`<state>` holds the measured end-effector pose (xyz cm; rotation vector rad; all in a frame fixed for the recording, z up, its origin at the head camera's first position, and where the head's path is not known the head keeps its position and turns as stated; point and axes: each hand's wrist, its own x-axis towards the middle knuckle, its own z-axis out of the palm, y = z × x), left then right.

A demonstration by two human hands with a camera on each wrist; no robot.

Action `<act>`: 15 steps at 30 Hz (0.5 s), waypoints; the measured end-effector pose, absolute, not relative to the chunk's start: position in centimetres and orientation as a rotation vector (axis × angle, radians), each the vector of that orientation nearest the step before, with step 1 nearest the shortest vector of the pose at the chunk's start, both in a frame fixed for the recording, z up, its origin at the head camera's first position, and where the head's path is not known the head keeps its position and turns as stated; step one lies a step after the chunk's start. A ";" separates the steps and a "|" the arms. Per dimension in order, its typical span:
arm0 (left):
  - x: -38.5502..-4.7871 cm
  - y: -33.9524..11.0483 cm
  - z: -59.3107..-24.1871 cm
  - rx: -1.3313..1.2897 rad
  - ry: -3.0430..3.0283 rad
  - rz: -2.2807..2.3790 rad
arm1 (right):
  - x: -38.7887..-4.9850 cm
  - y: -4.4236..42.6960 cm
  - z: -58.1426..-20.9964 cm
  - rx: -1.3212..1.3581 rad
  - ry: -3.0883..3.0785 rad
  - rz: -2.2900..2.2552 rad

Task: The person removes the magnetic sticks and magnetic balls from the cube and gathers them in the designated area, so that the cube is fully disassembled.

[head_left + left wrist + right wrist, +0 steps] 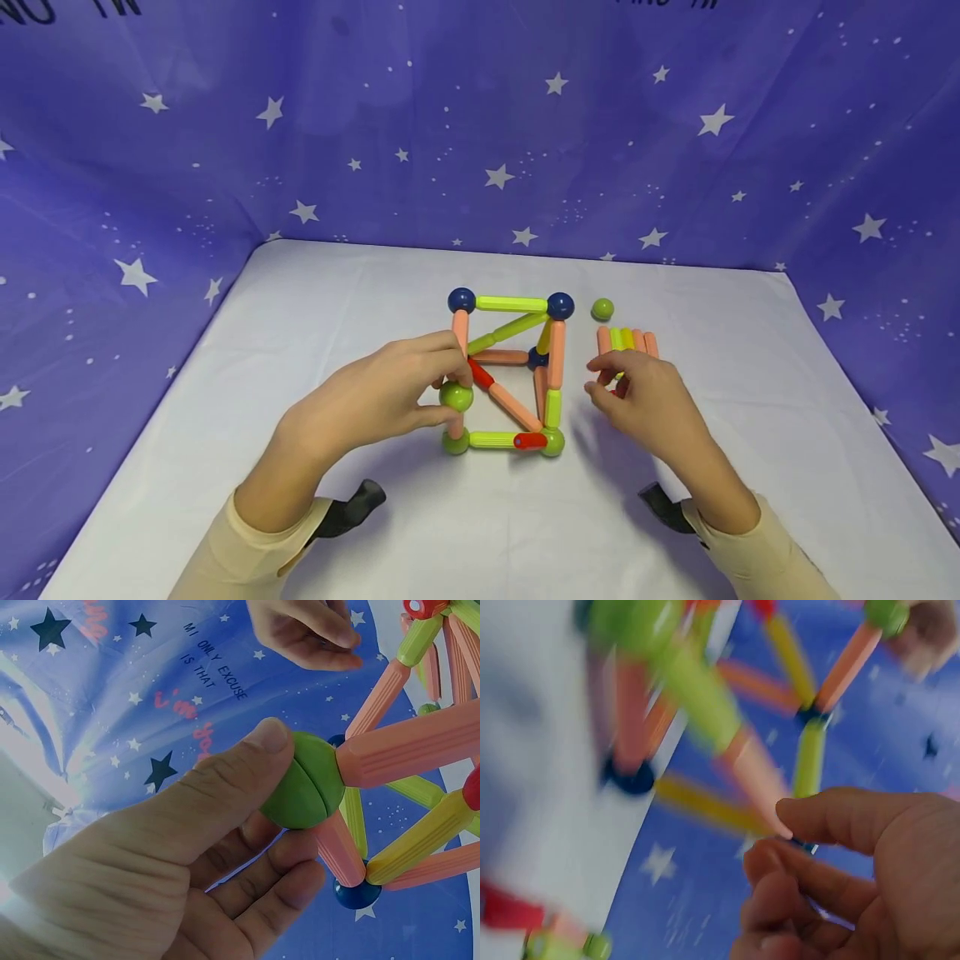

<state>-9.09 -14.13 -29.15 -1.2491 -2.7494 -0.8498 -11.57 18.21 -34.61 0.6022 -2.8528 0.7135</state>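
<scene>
The head view faces forward and down over the left hand [382, 385] and right hand [648, 404]. Close wrist views share the stick frame [512, 405] between them.

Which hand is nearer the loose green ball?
Right. The right hand is below the loose green ball in the head view; the left hand is farther left, pinching another green ball.

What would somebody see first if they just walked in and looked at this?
Probably the colourful frame of sticks and balls, in the middle of the white table. Next, the left hand pinching a green ball on the frame's left side. Behind it all, a bright purple cloth covered with white stars might catch their eye too.
</scene>
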 end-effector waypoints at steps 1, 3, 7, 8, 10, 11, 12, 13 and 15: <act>-9.1 -14.1 -29.1 -1.250 -2.751 -0.854 | -11.0 17.7 -34.6 0.694 -2.851 0.729; -9.1 -14.1 -29.1 -1.254 -2.750 -0.865 | -10.1 16.6 -34.6 0.867 -2.877 0.780; -9.1 -14.1 -29.2 -1.264 -2.734 -0.877 | -8.9 14.8 -35.5 1.083 -2.970 0.781; -9.1 -14.0 -29.2 -1.268 -2.729 -0.880 | -8.7 14.5 -35.8 1.098 -2.986 0.750; -9.1 -14.0 -29.2 -1.273 -2.724 -0.883 | -8.4 14.1 -36.5 1.107 -3.002 0.681; -9.1 -14.0 -29.2 -1.276 -2.722 -0.886 | -8.4 13.9 -36.9 1.115 -3.005 0.665; -9.1 -14.0 -29.2 -1.278 -2.720 -0.888 | -8.3 13.8 -37.2 1.125 -3.008 0.652; -9.1 -14.1 -29.2 -1.276 -2.719 -0.886 | -8.2 13.7 -37.5 1.142 -3.010 0.645; -9.0 -14.1 -29.1 -1.269 -2.723 -0.873 | -8.2 13.5 -37.9 1.187 -3.015 0.649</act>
